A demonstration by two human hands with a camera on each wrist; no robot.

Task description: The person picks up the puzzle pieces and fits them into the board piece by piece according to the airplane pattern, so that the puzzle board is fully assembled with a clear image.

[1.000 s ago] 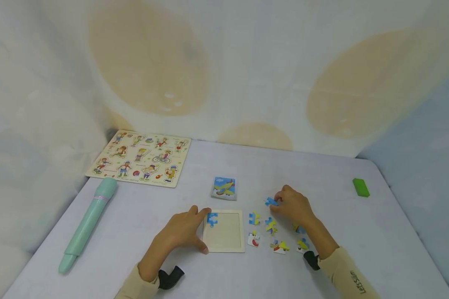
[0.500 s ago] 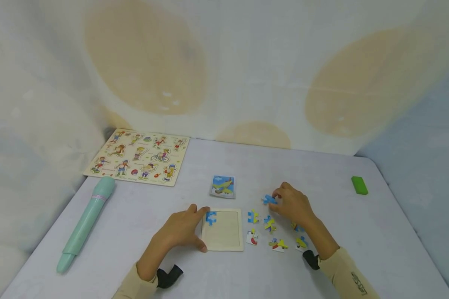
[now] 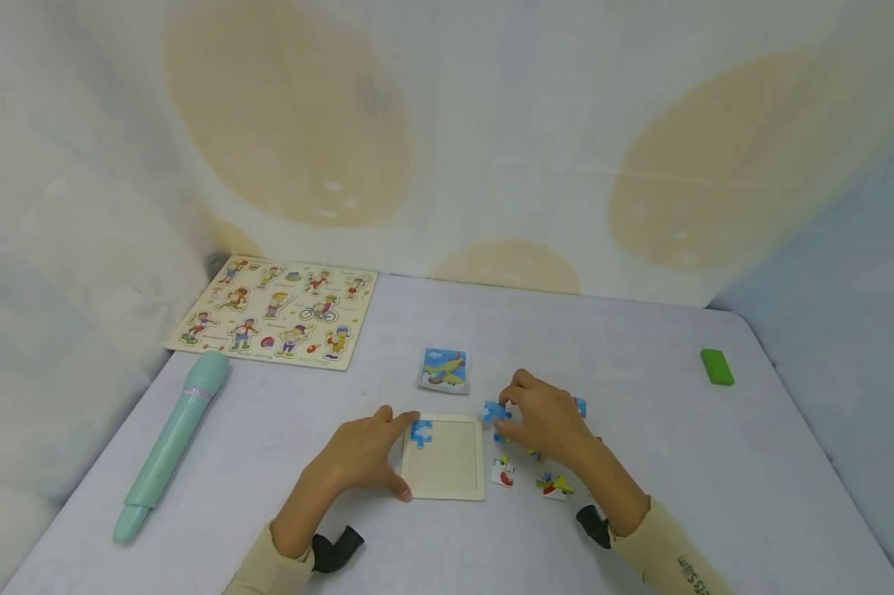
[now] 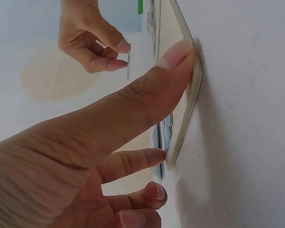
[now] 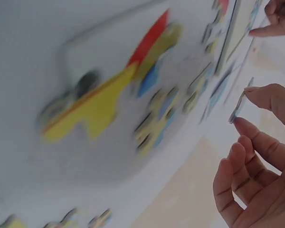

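A square wooden puzzle tray [image 3: 447, 475] lies on the table with one blue jigsaw piece [image 3: 420, 431] in its far left corner. My left hand [image 3: 361, 454] steadies the tray by its left side, thumb at the near corner and index finger at the far one; the left wrist view shows the thumb [image 4: 173, 59] on the tray's corner. Between thumb and index finger, my right hand [image 3: 547, 420] pinches another blue jigsaw piece [image 3: 495, 411] just right of the tray's far right corner. In the right wrist view that piece [image 5: 240, 102] is seen edge-on.
Several loose jigsaw pieces [image 3: 554, 486] lie right of the tray, some hidden under my right hand. Behind the tray is a small airplane picture [image 3: 444, 369]. A figure puzzle board [image 3: 276, 310] and a mint-green tube [image 3: 168, 450] are at left; a green block [image 3: 717, 367] is far right.
My right hand has moved left with the blue jigsaw piece, closer to the tray. The left hand and the tray have stayed put.
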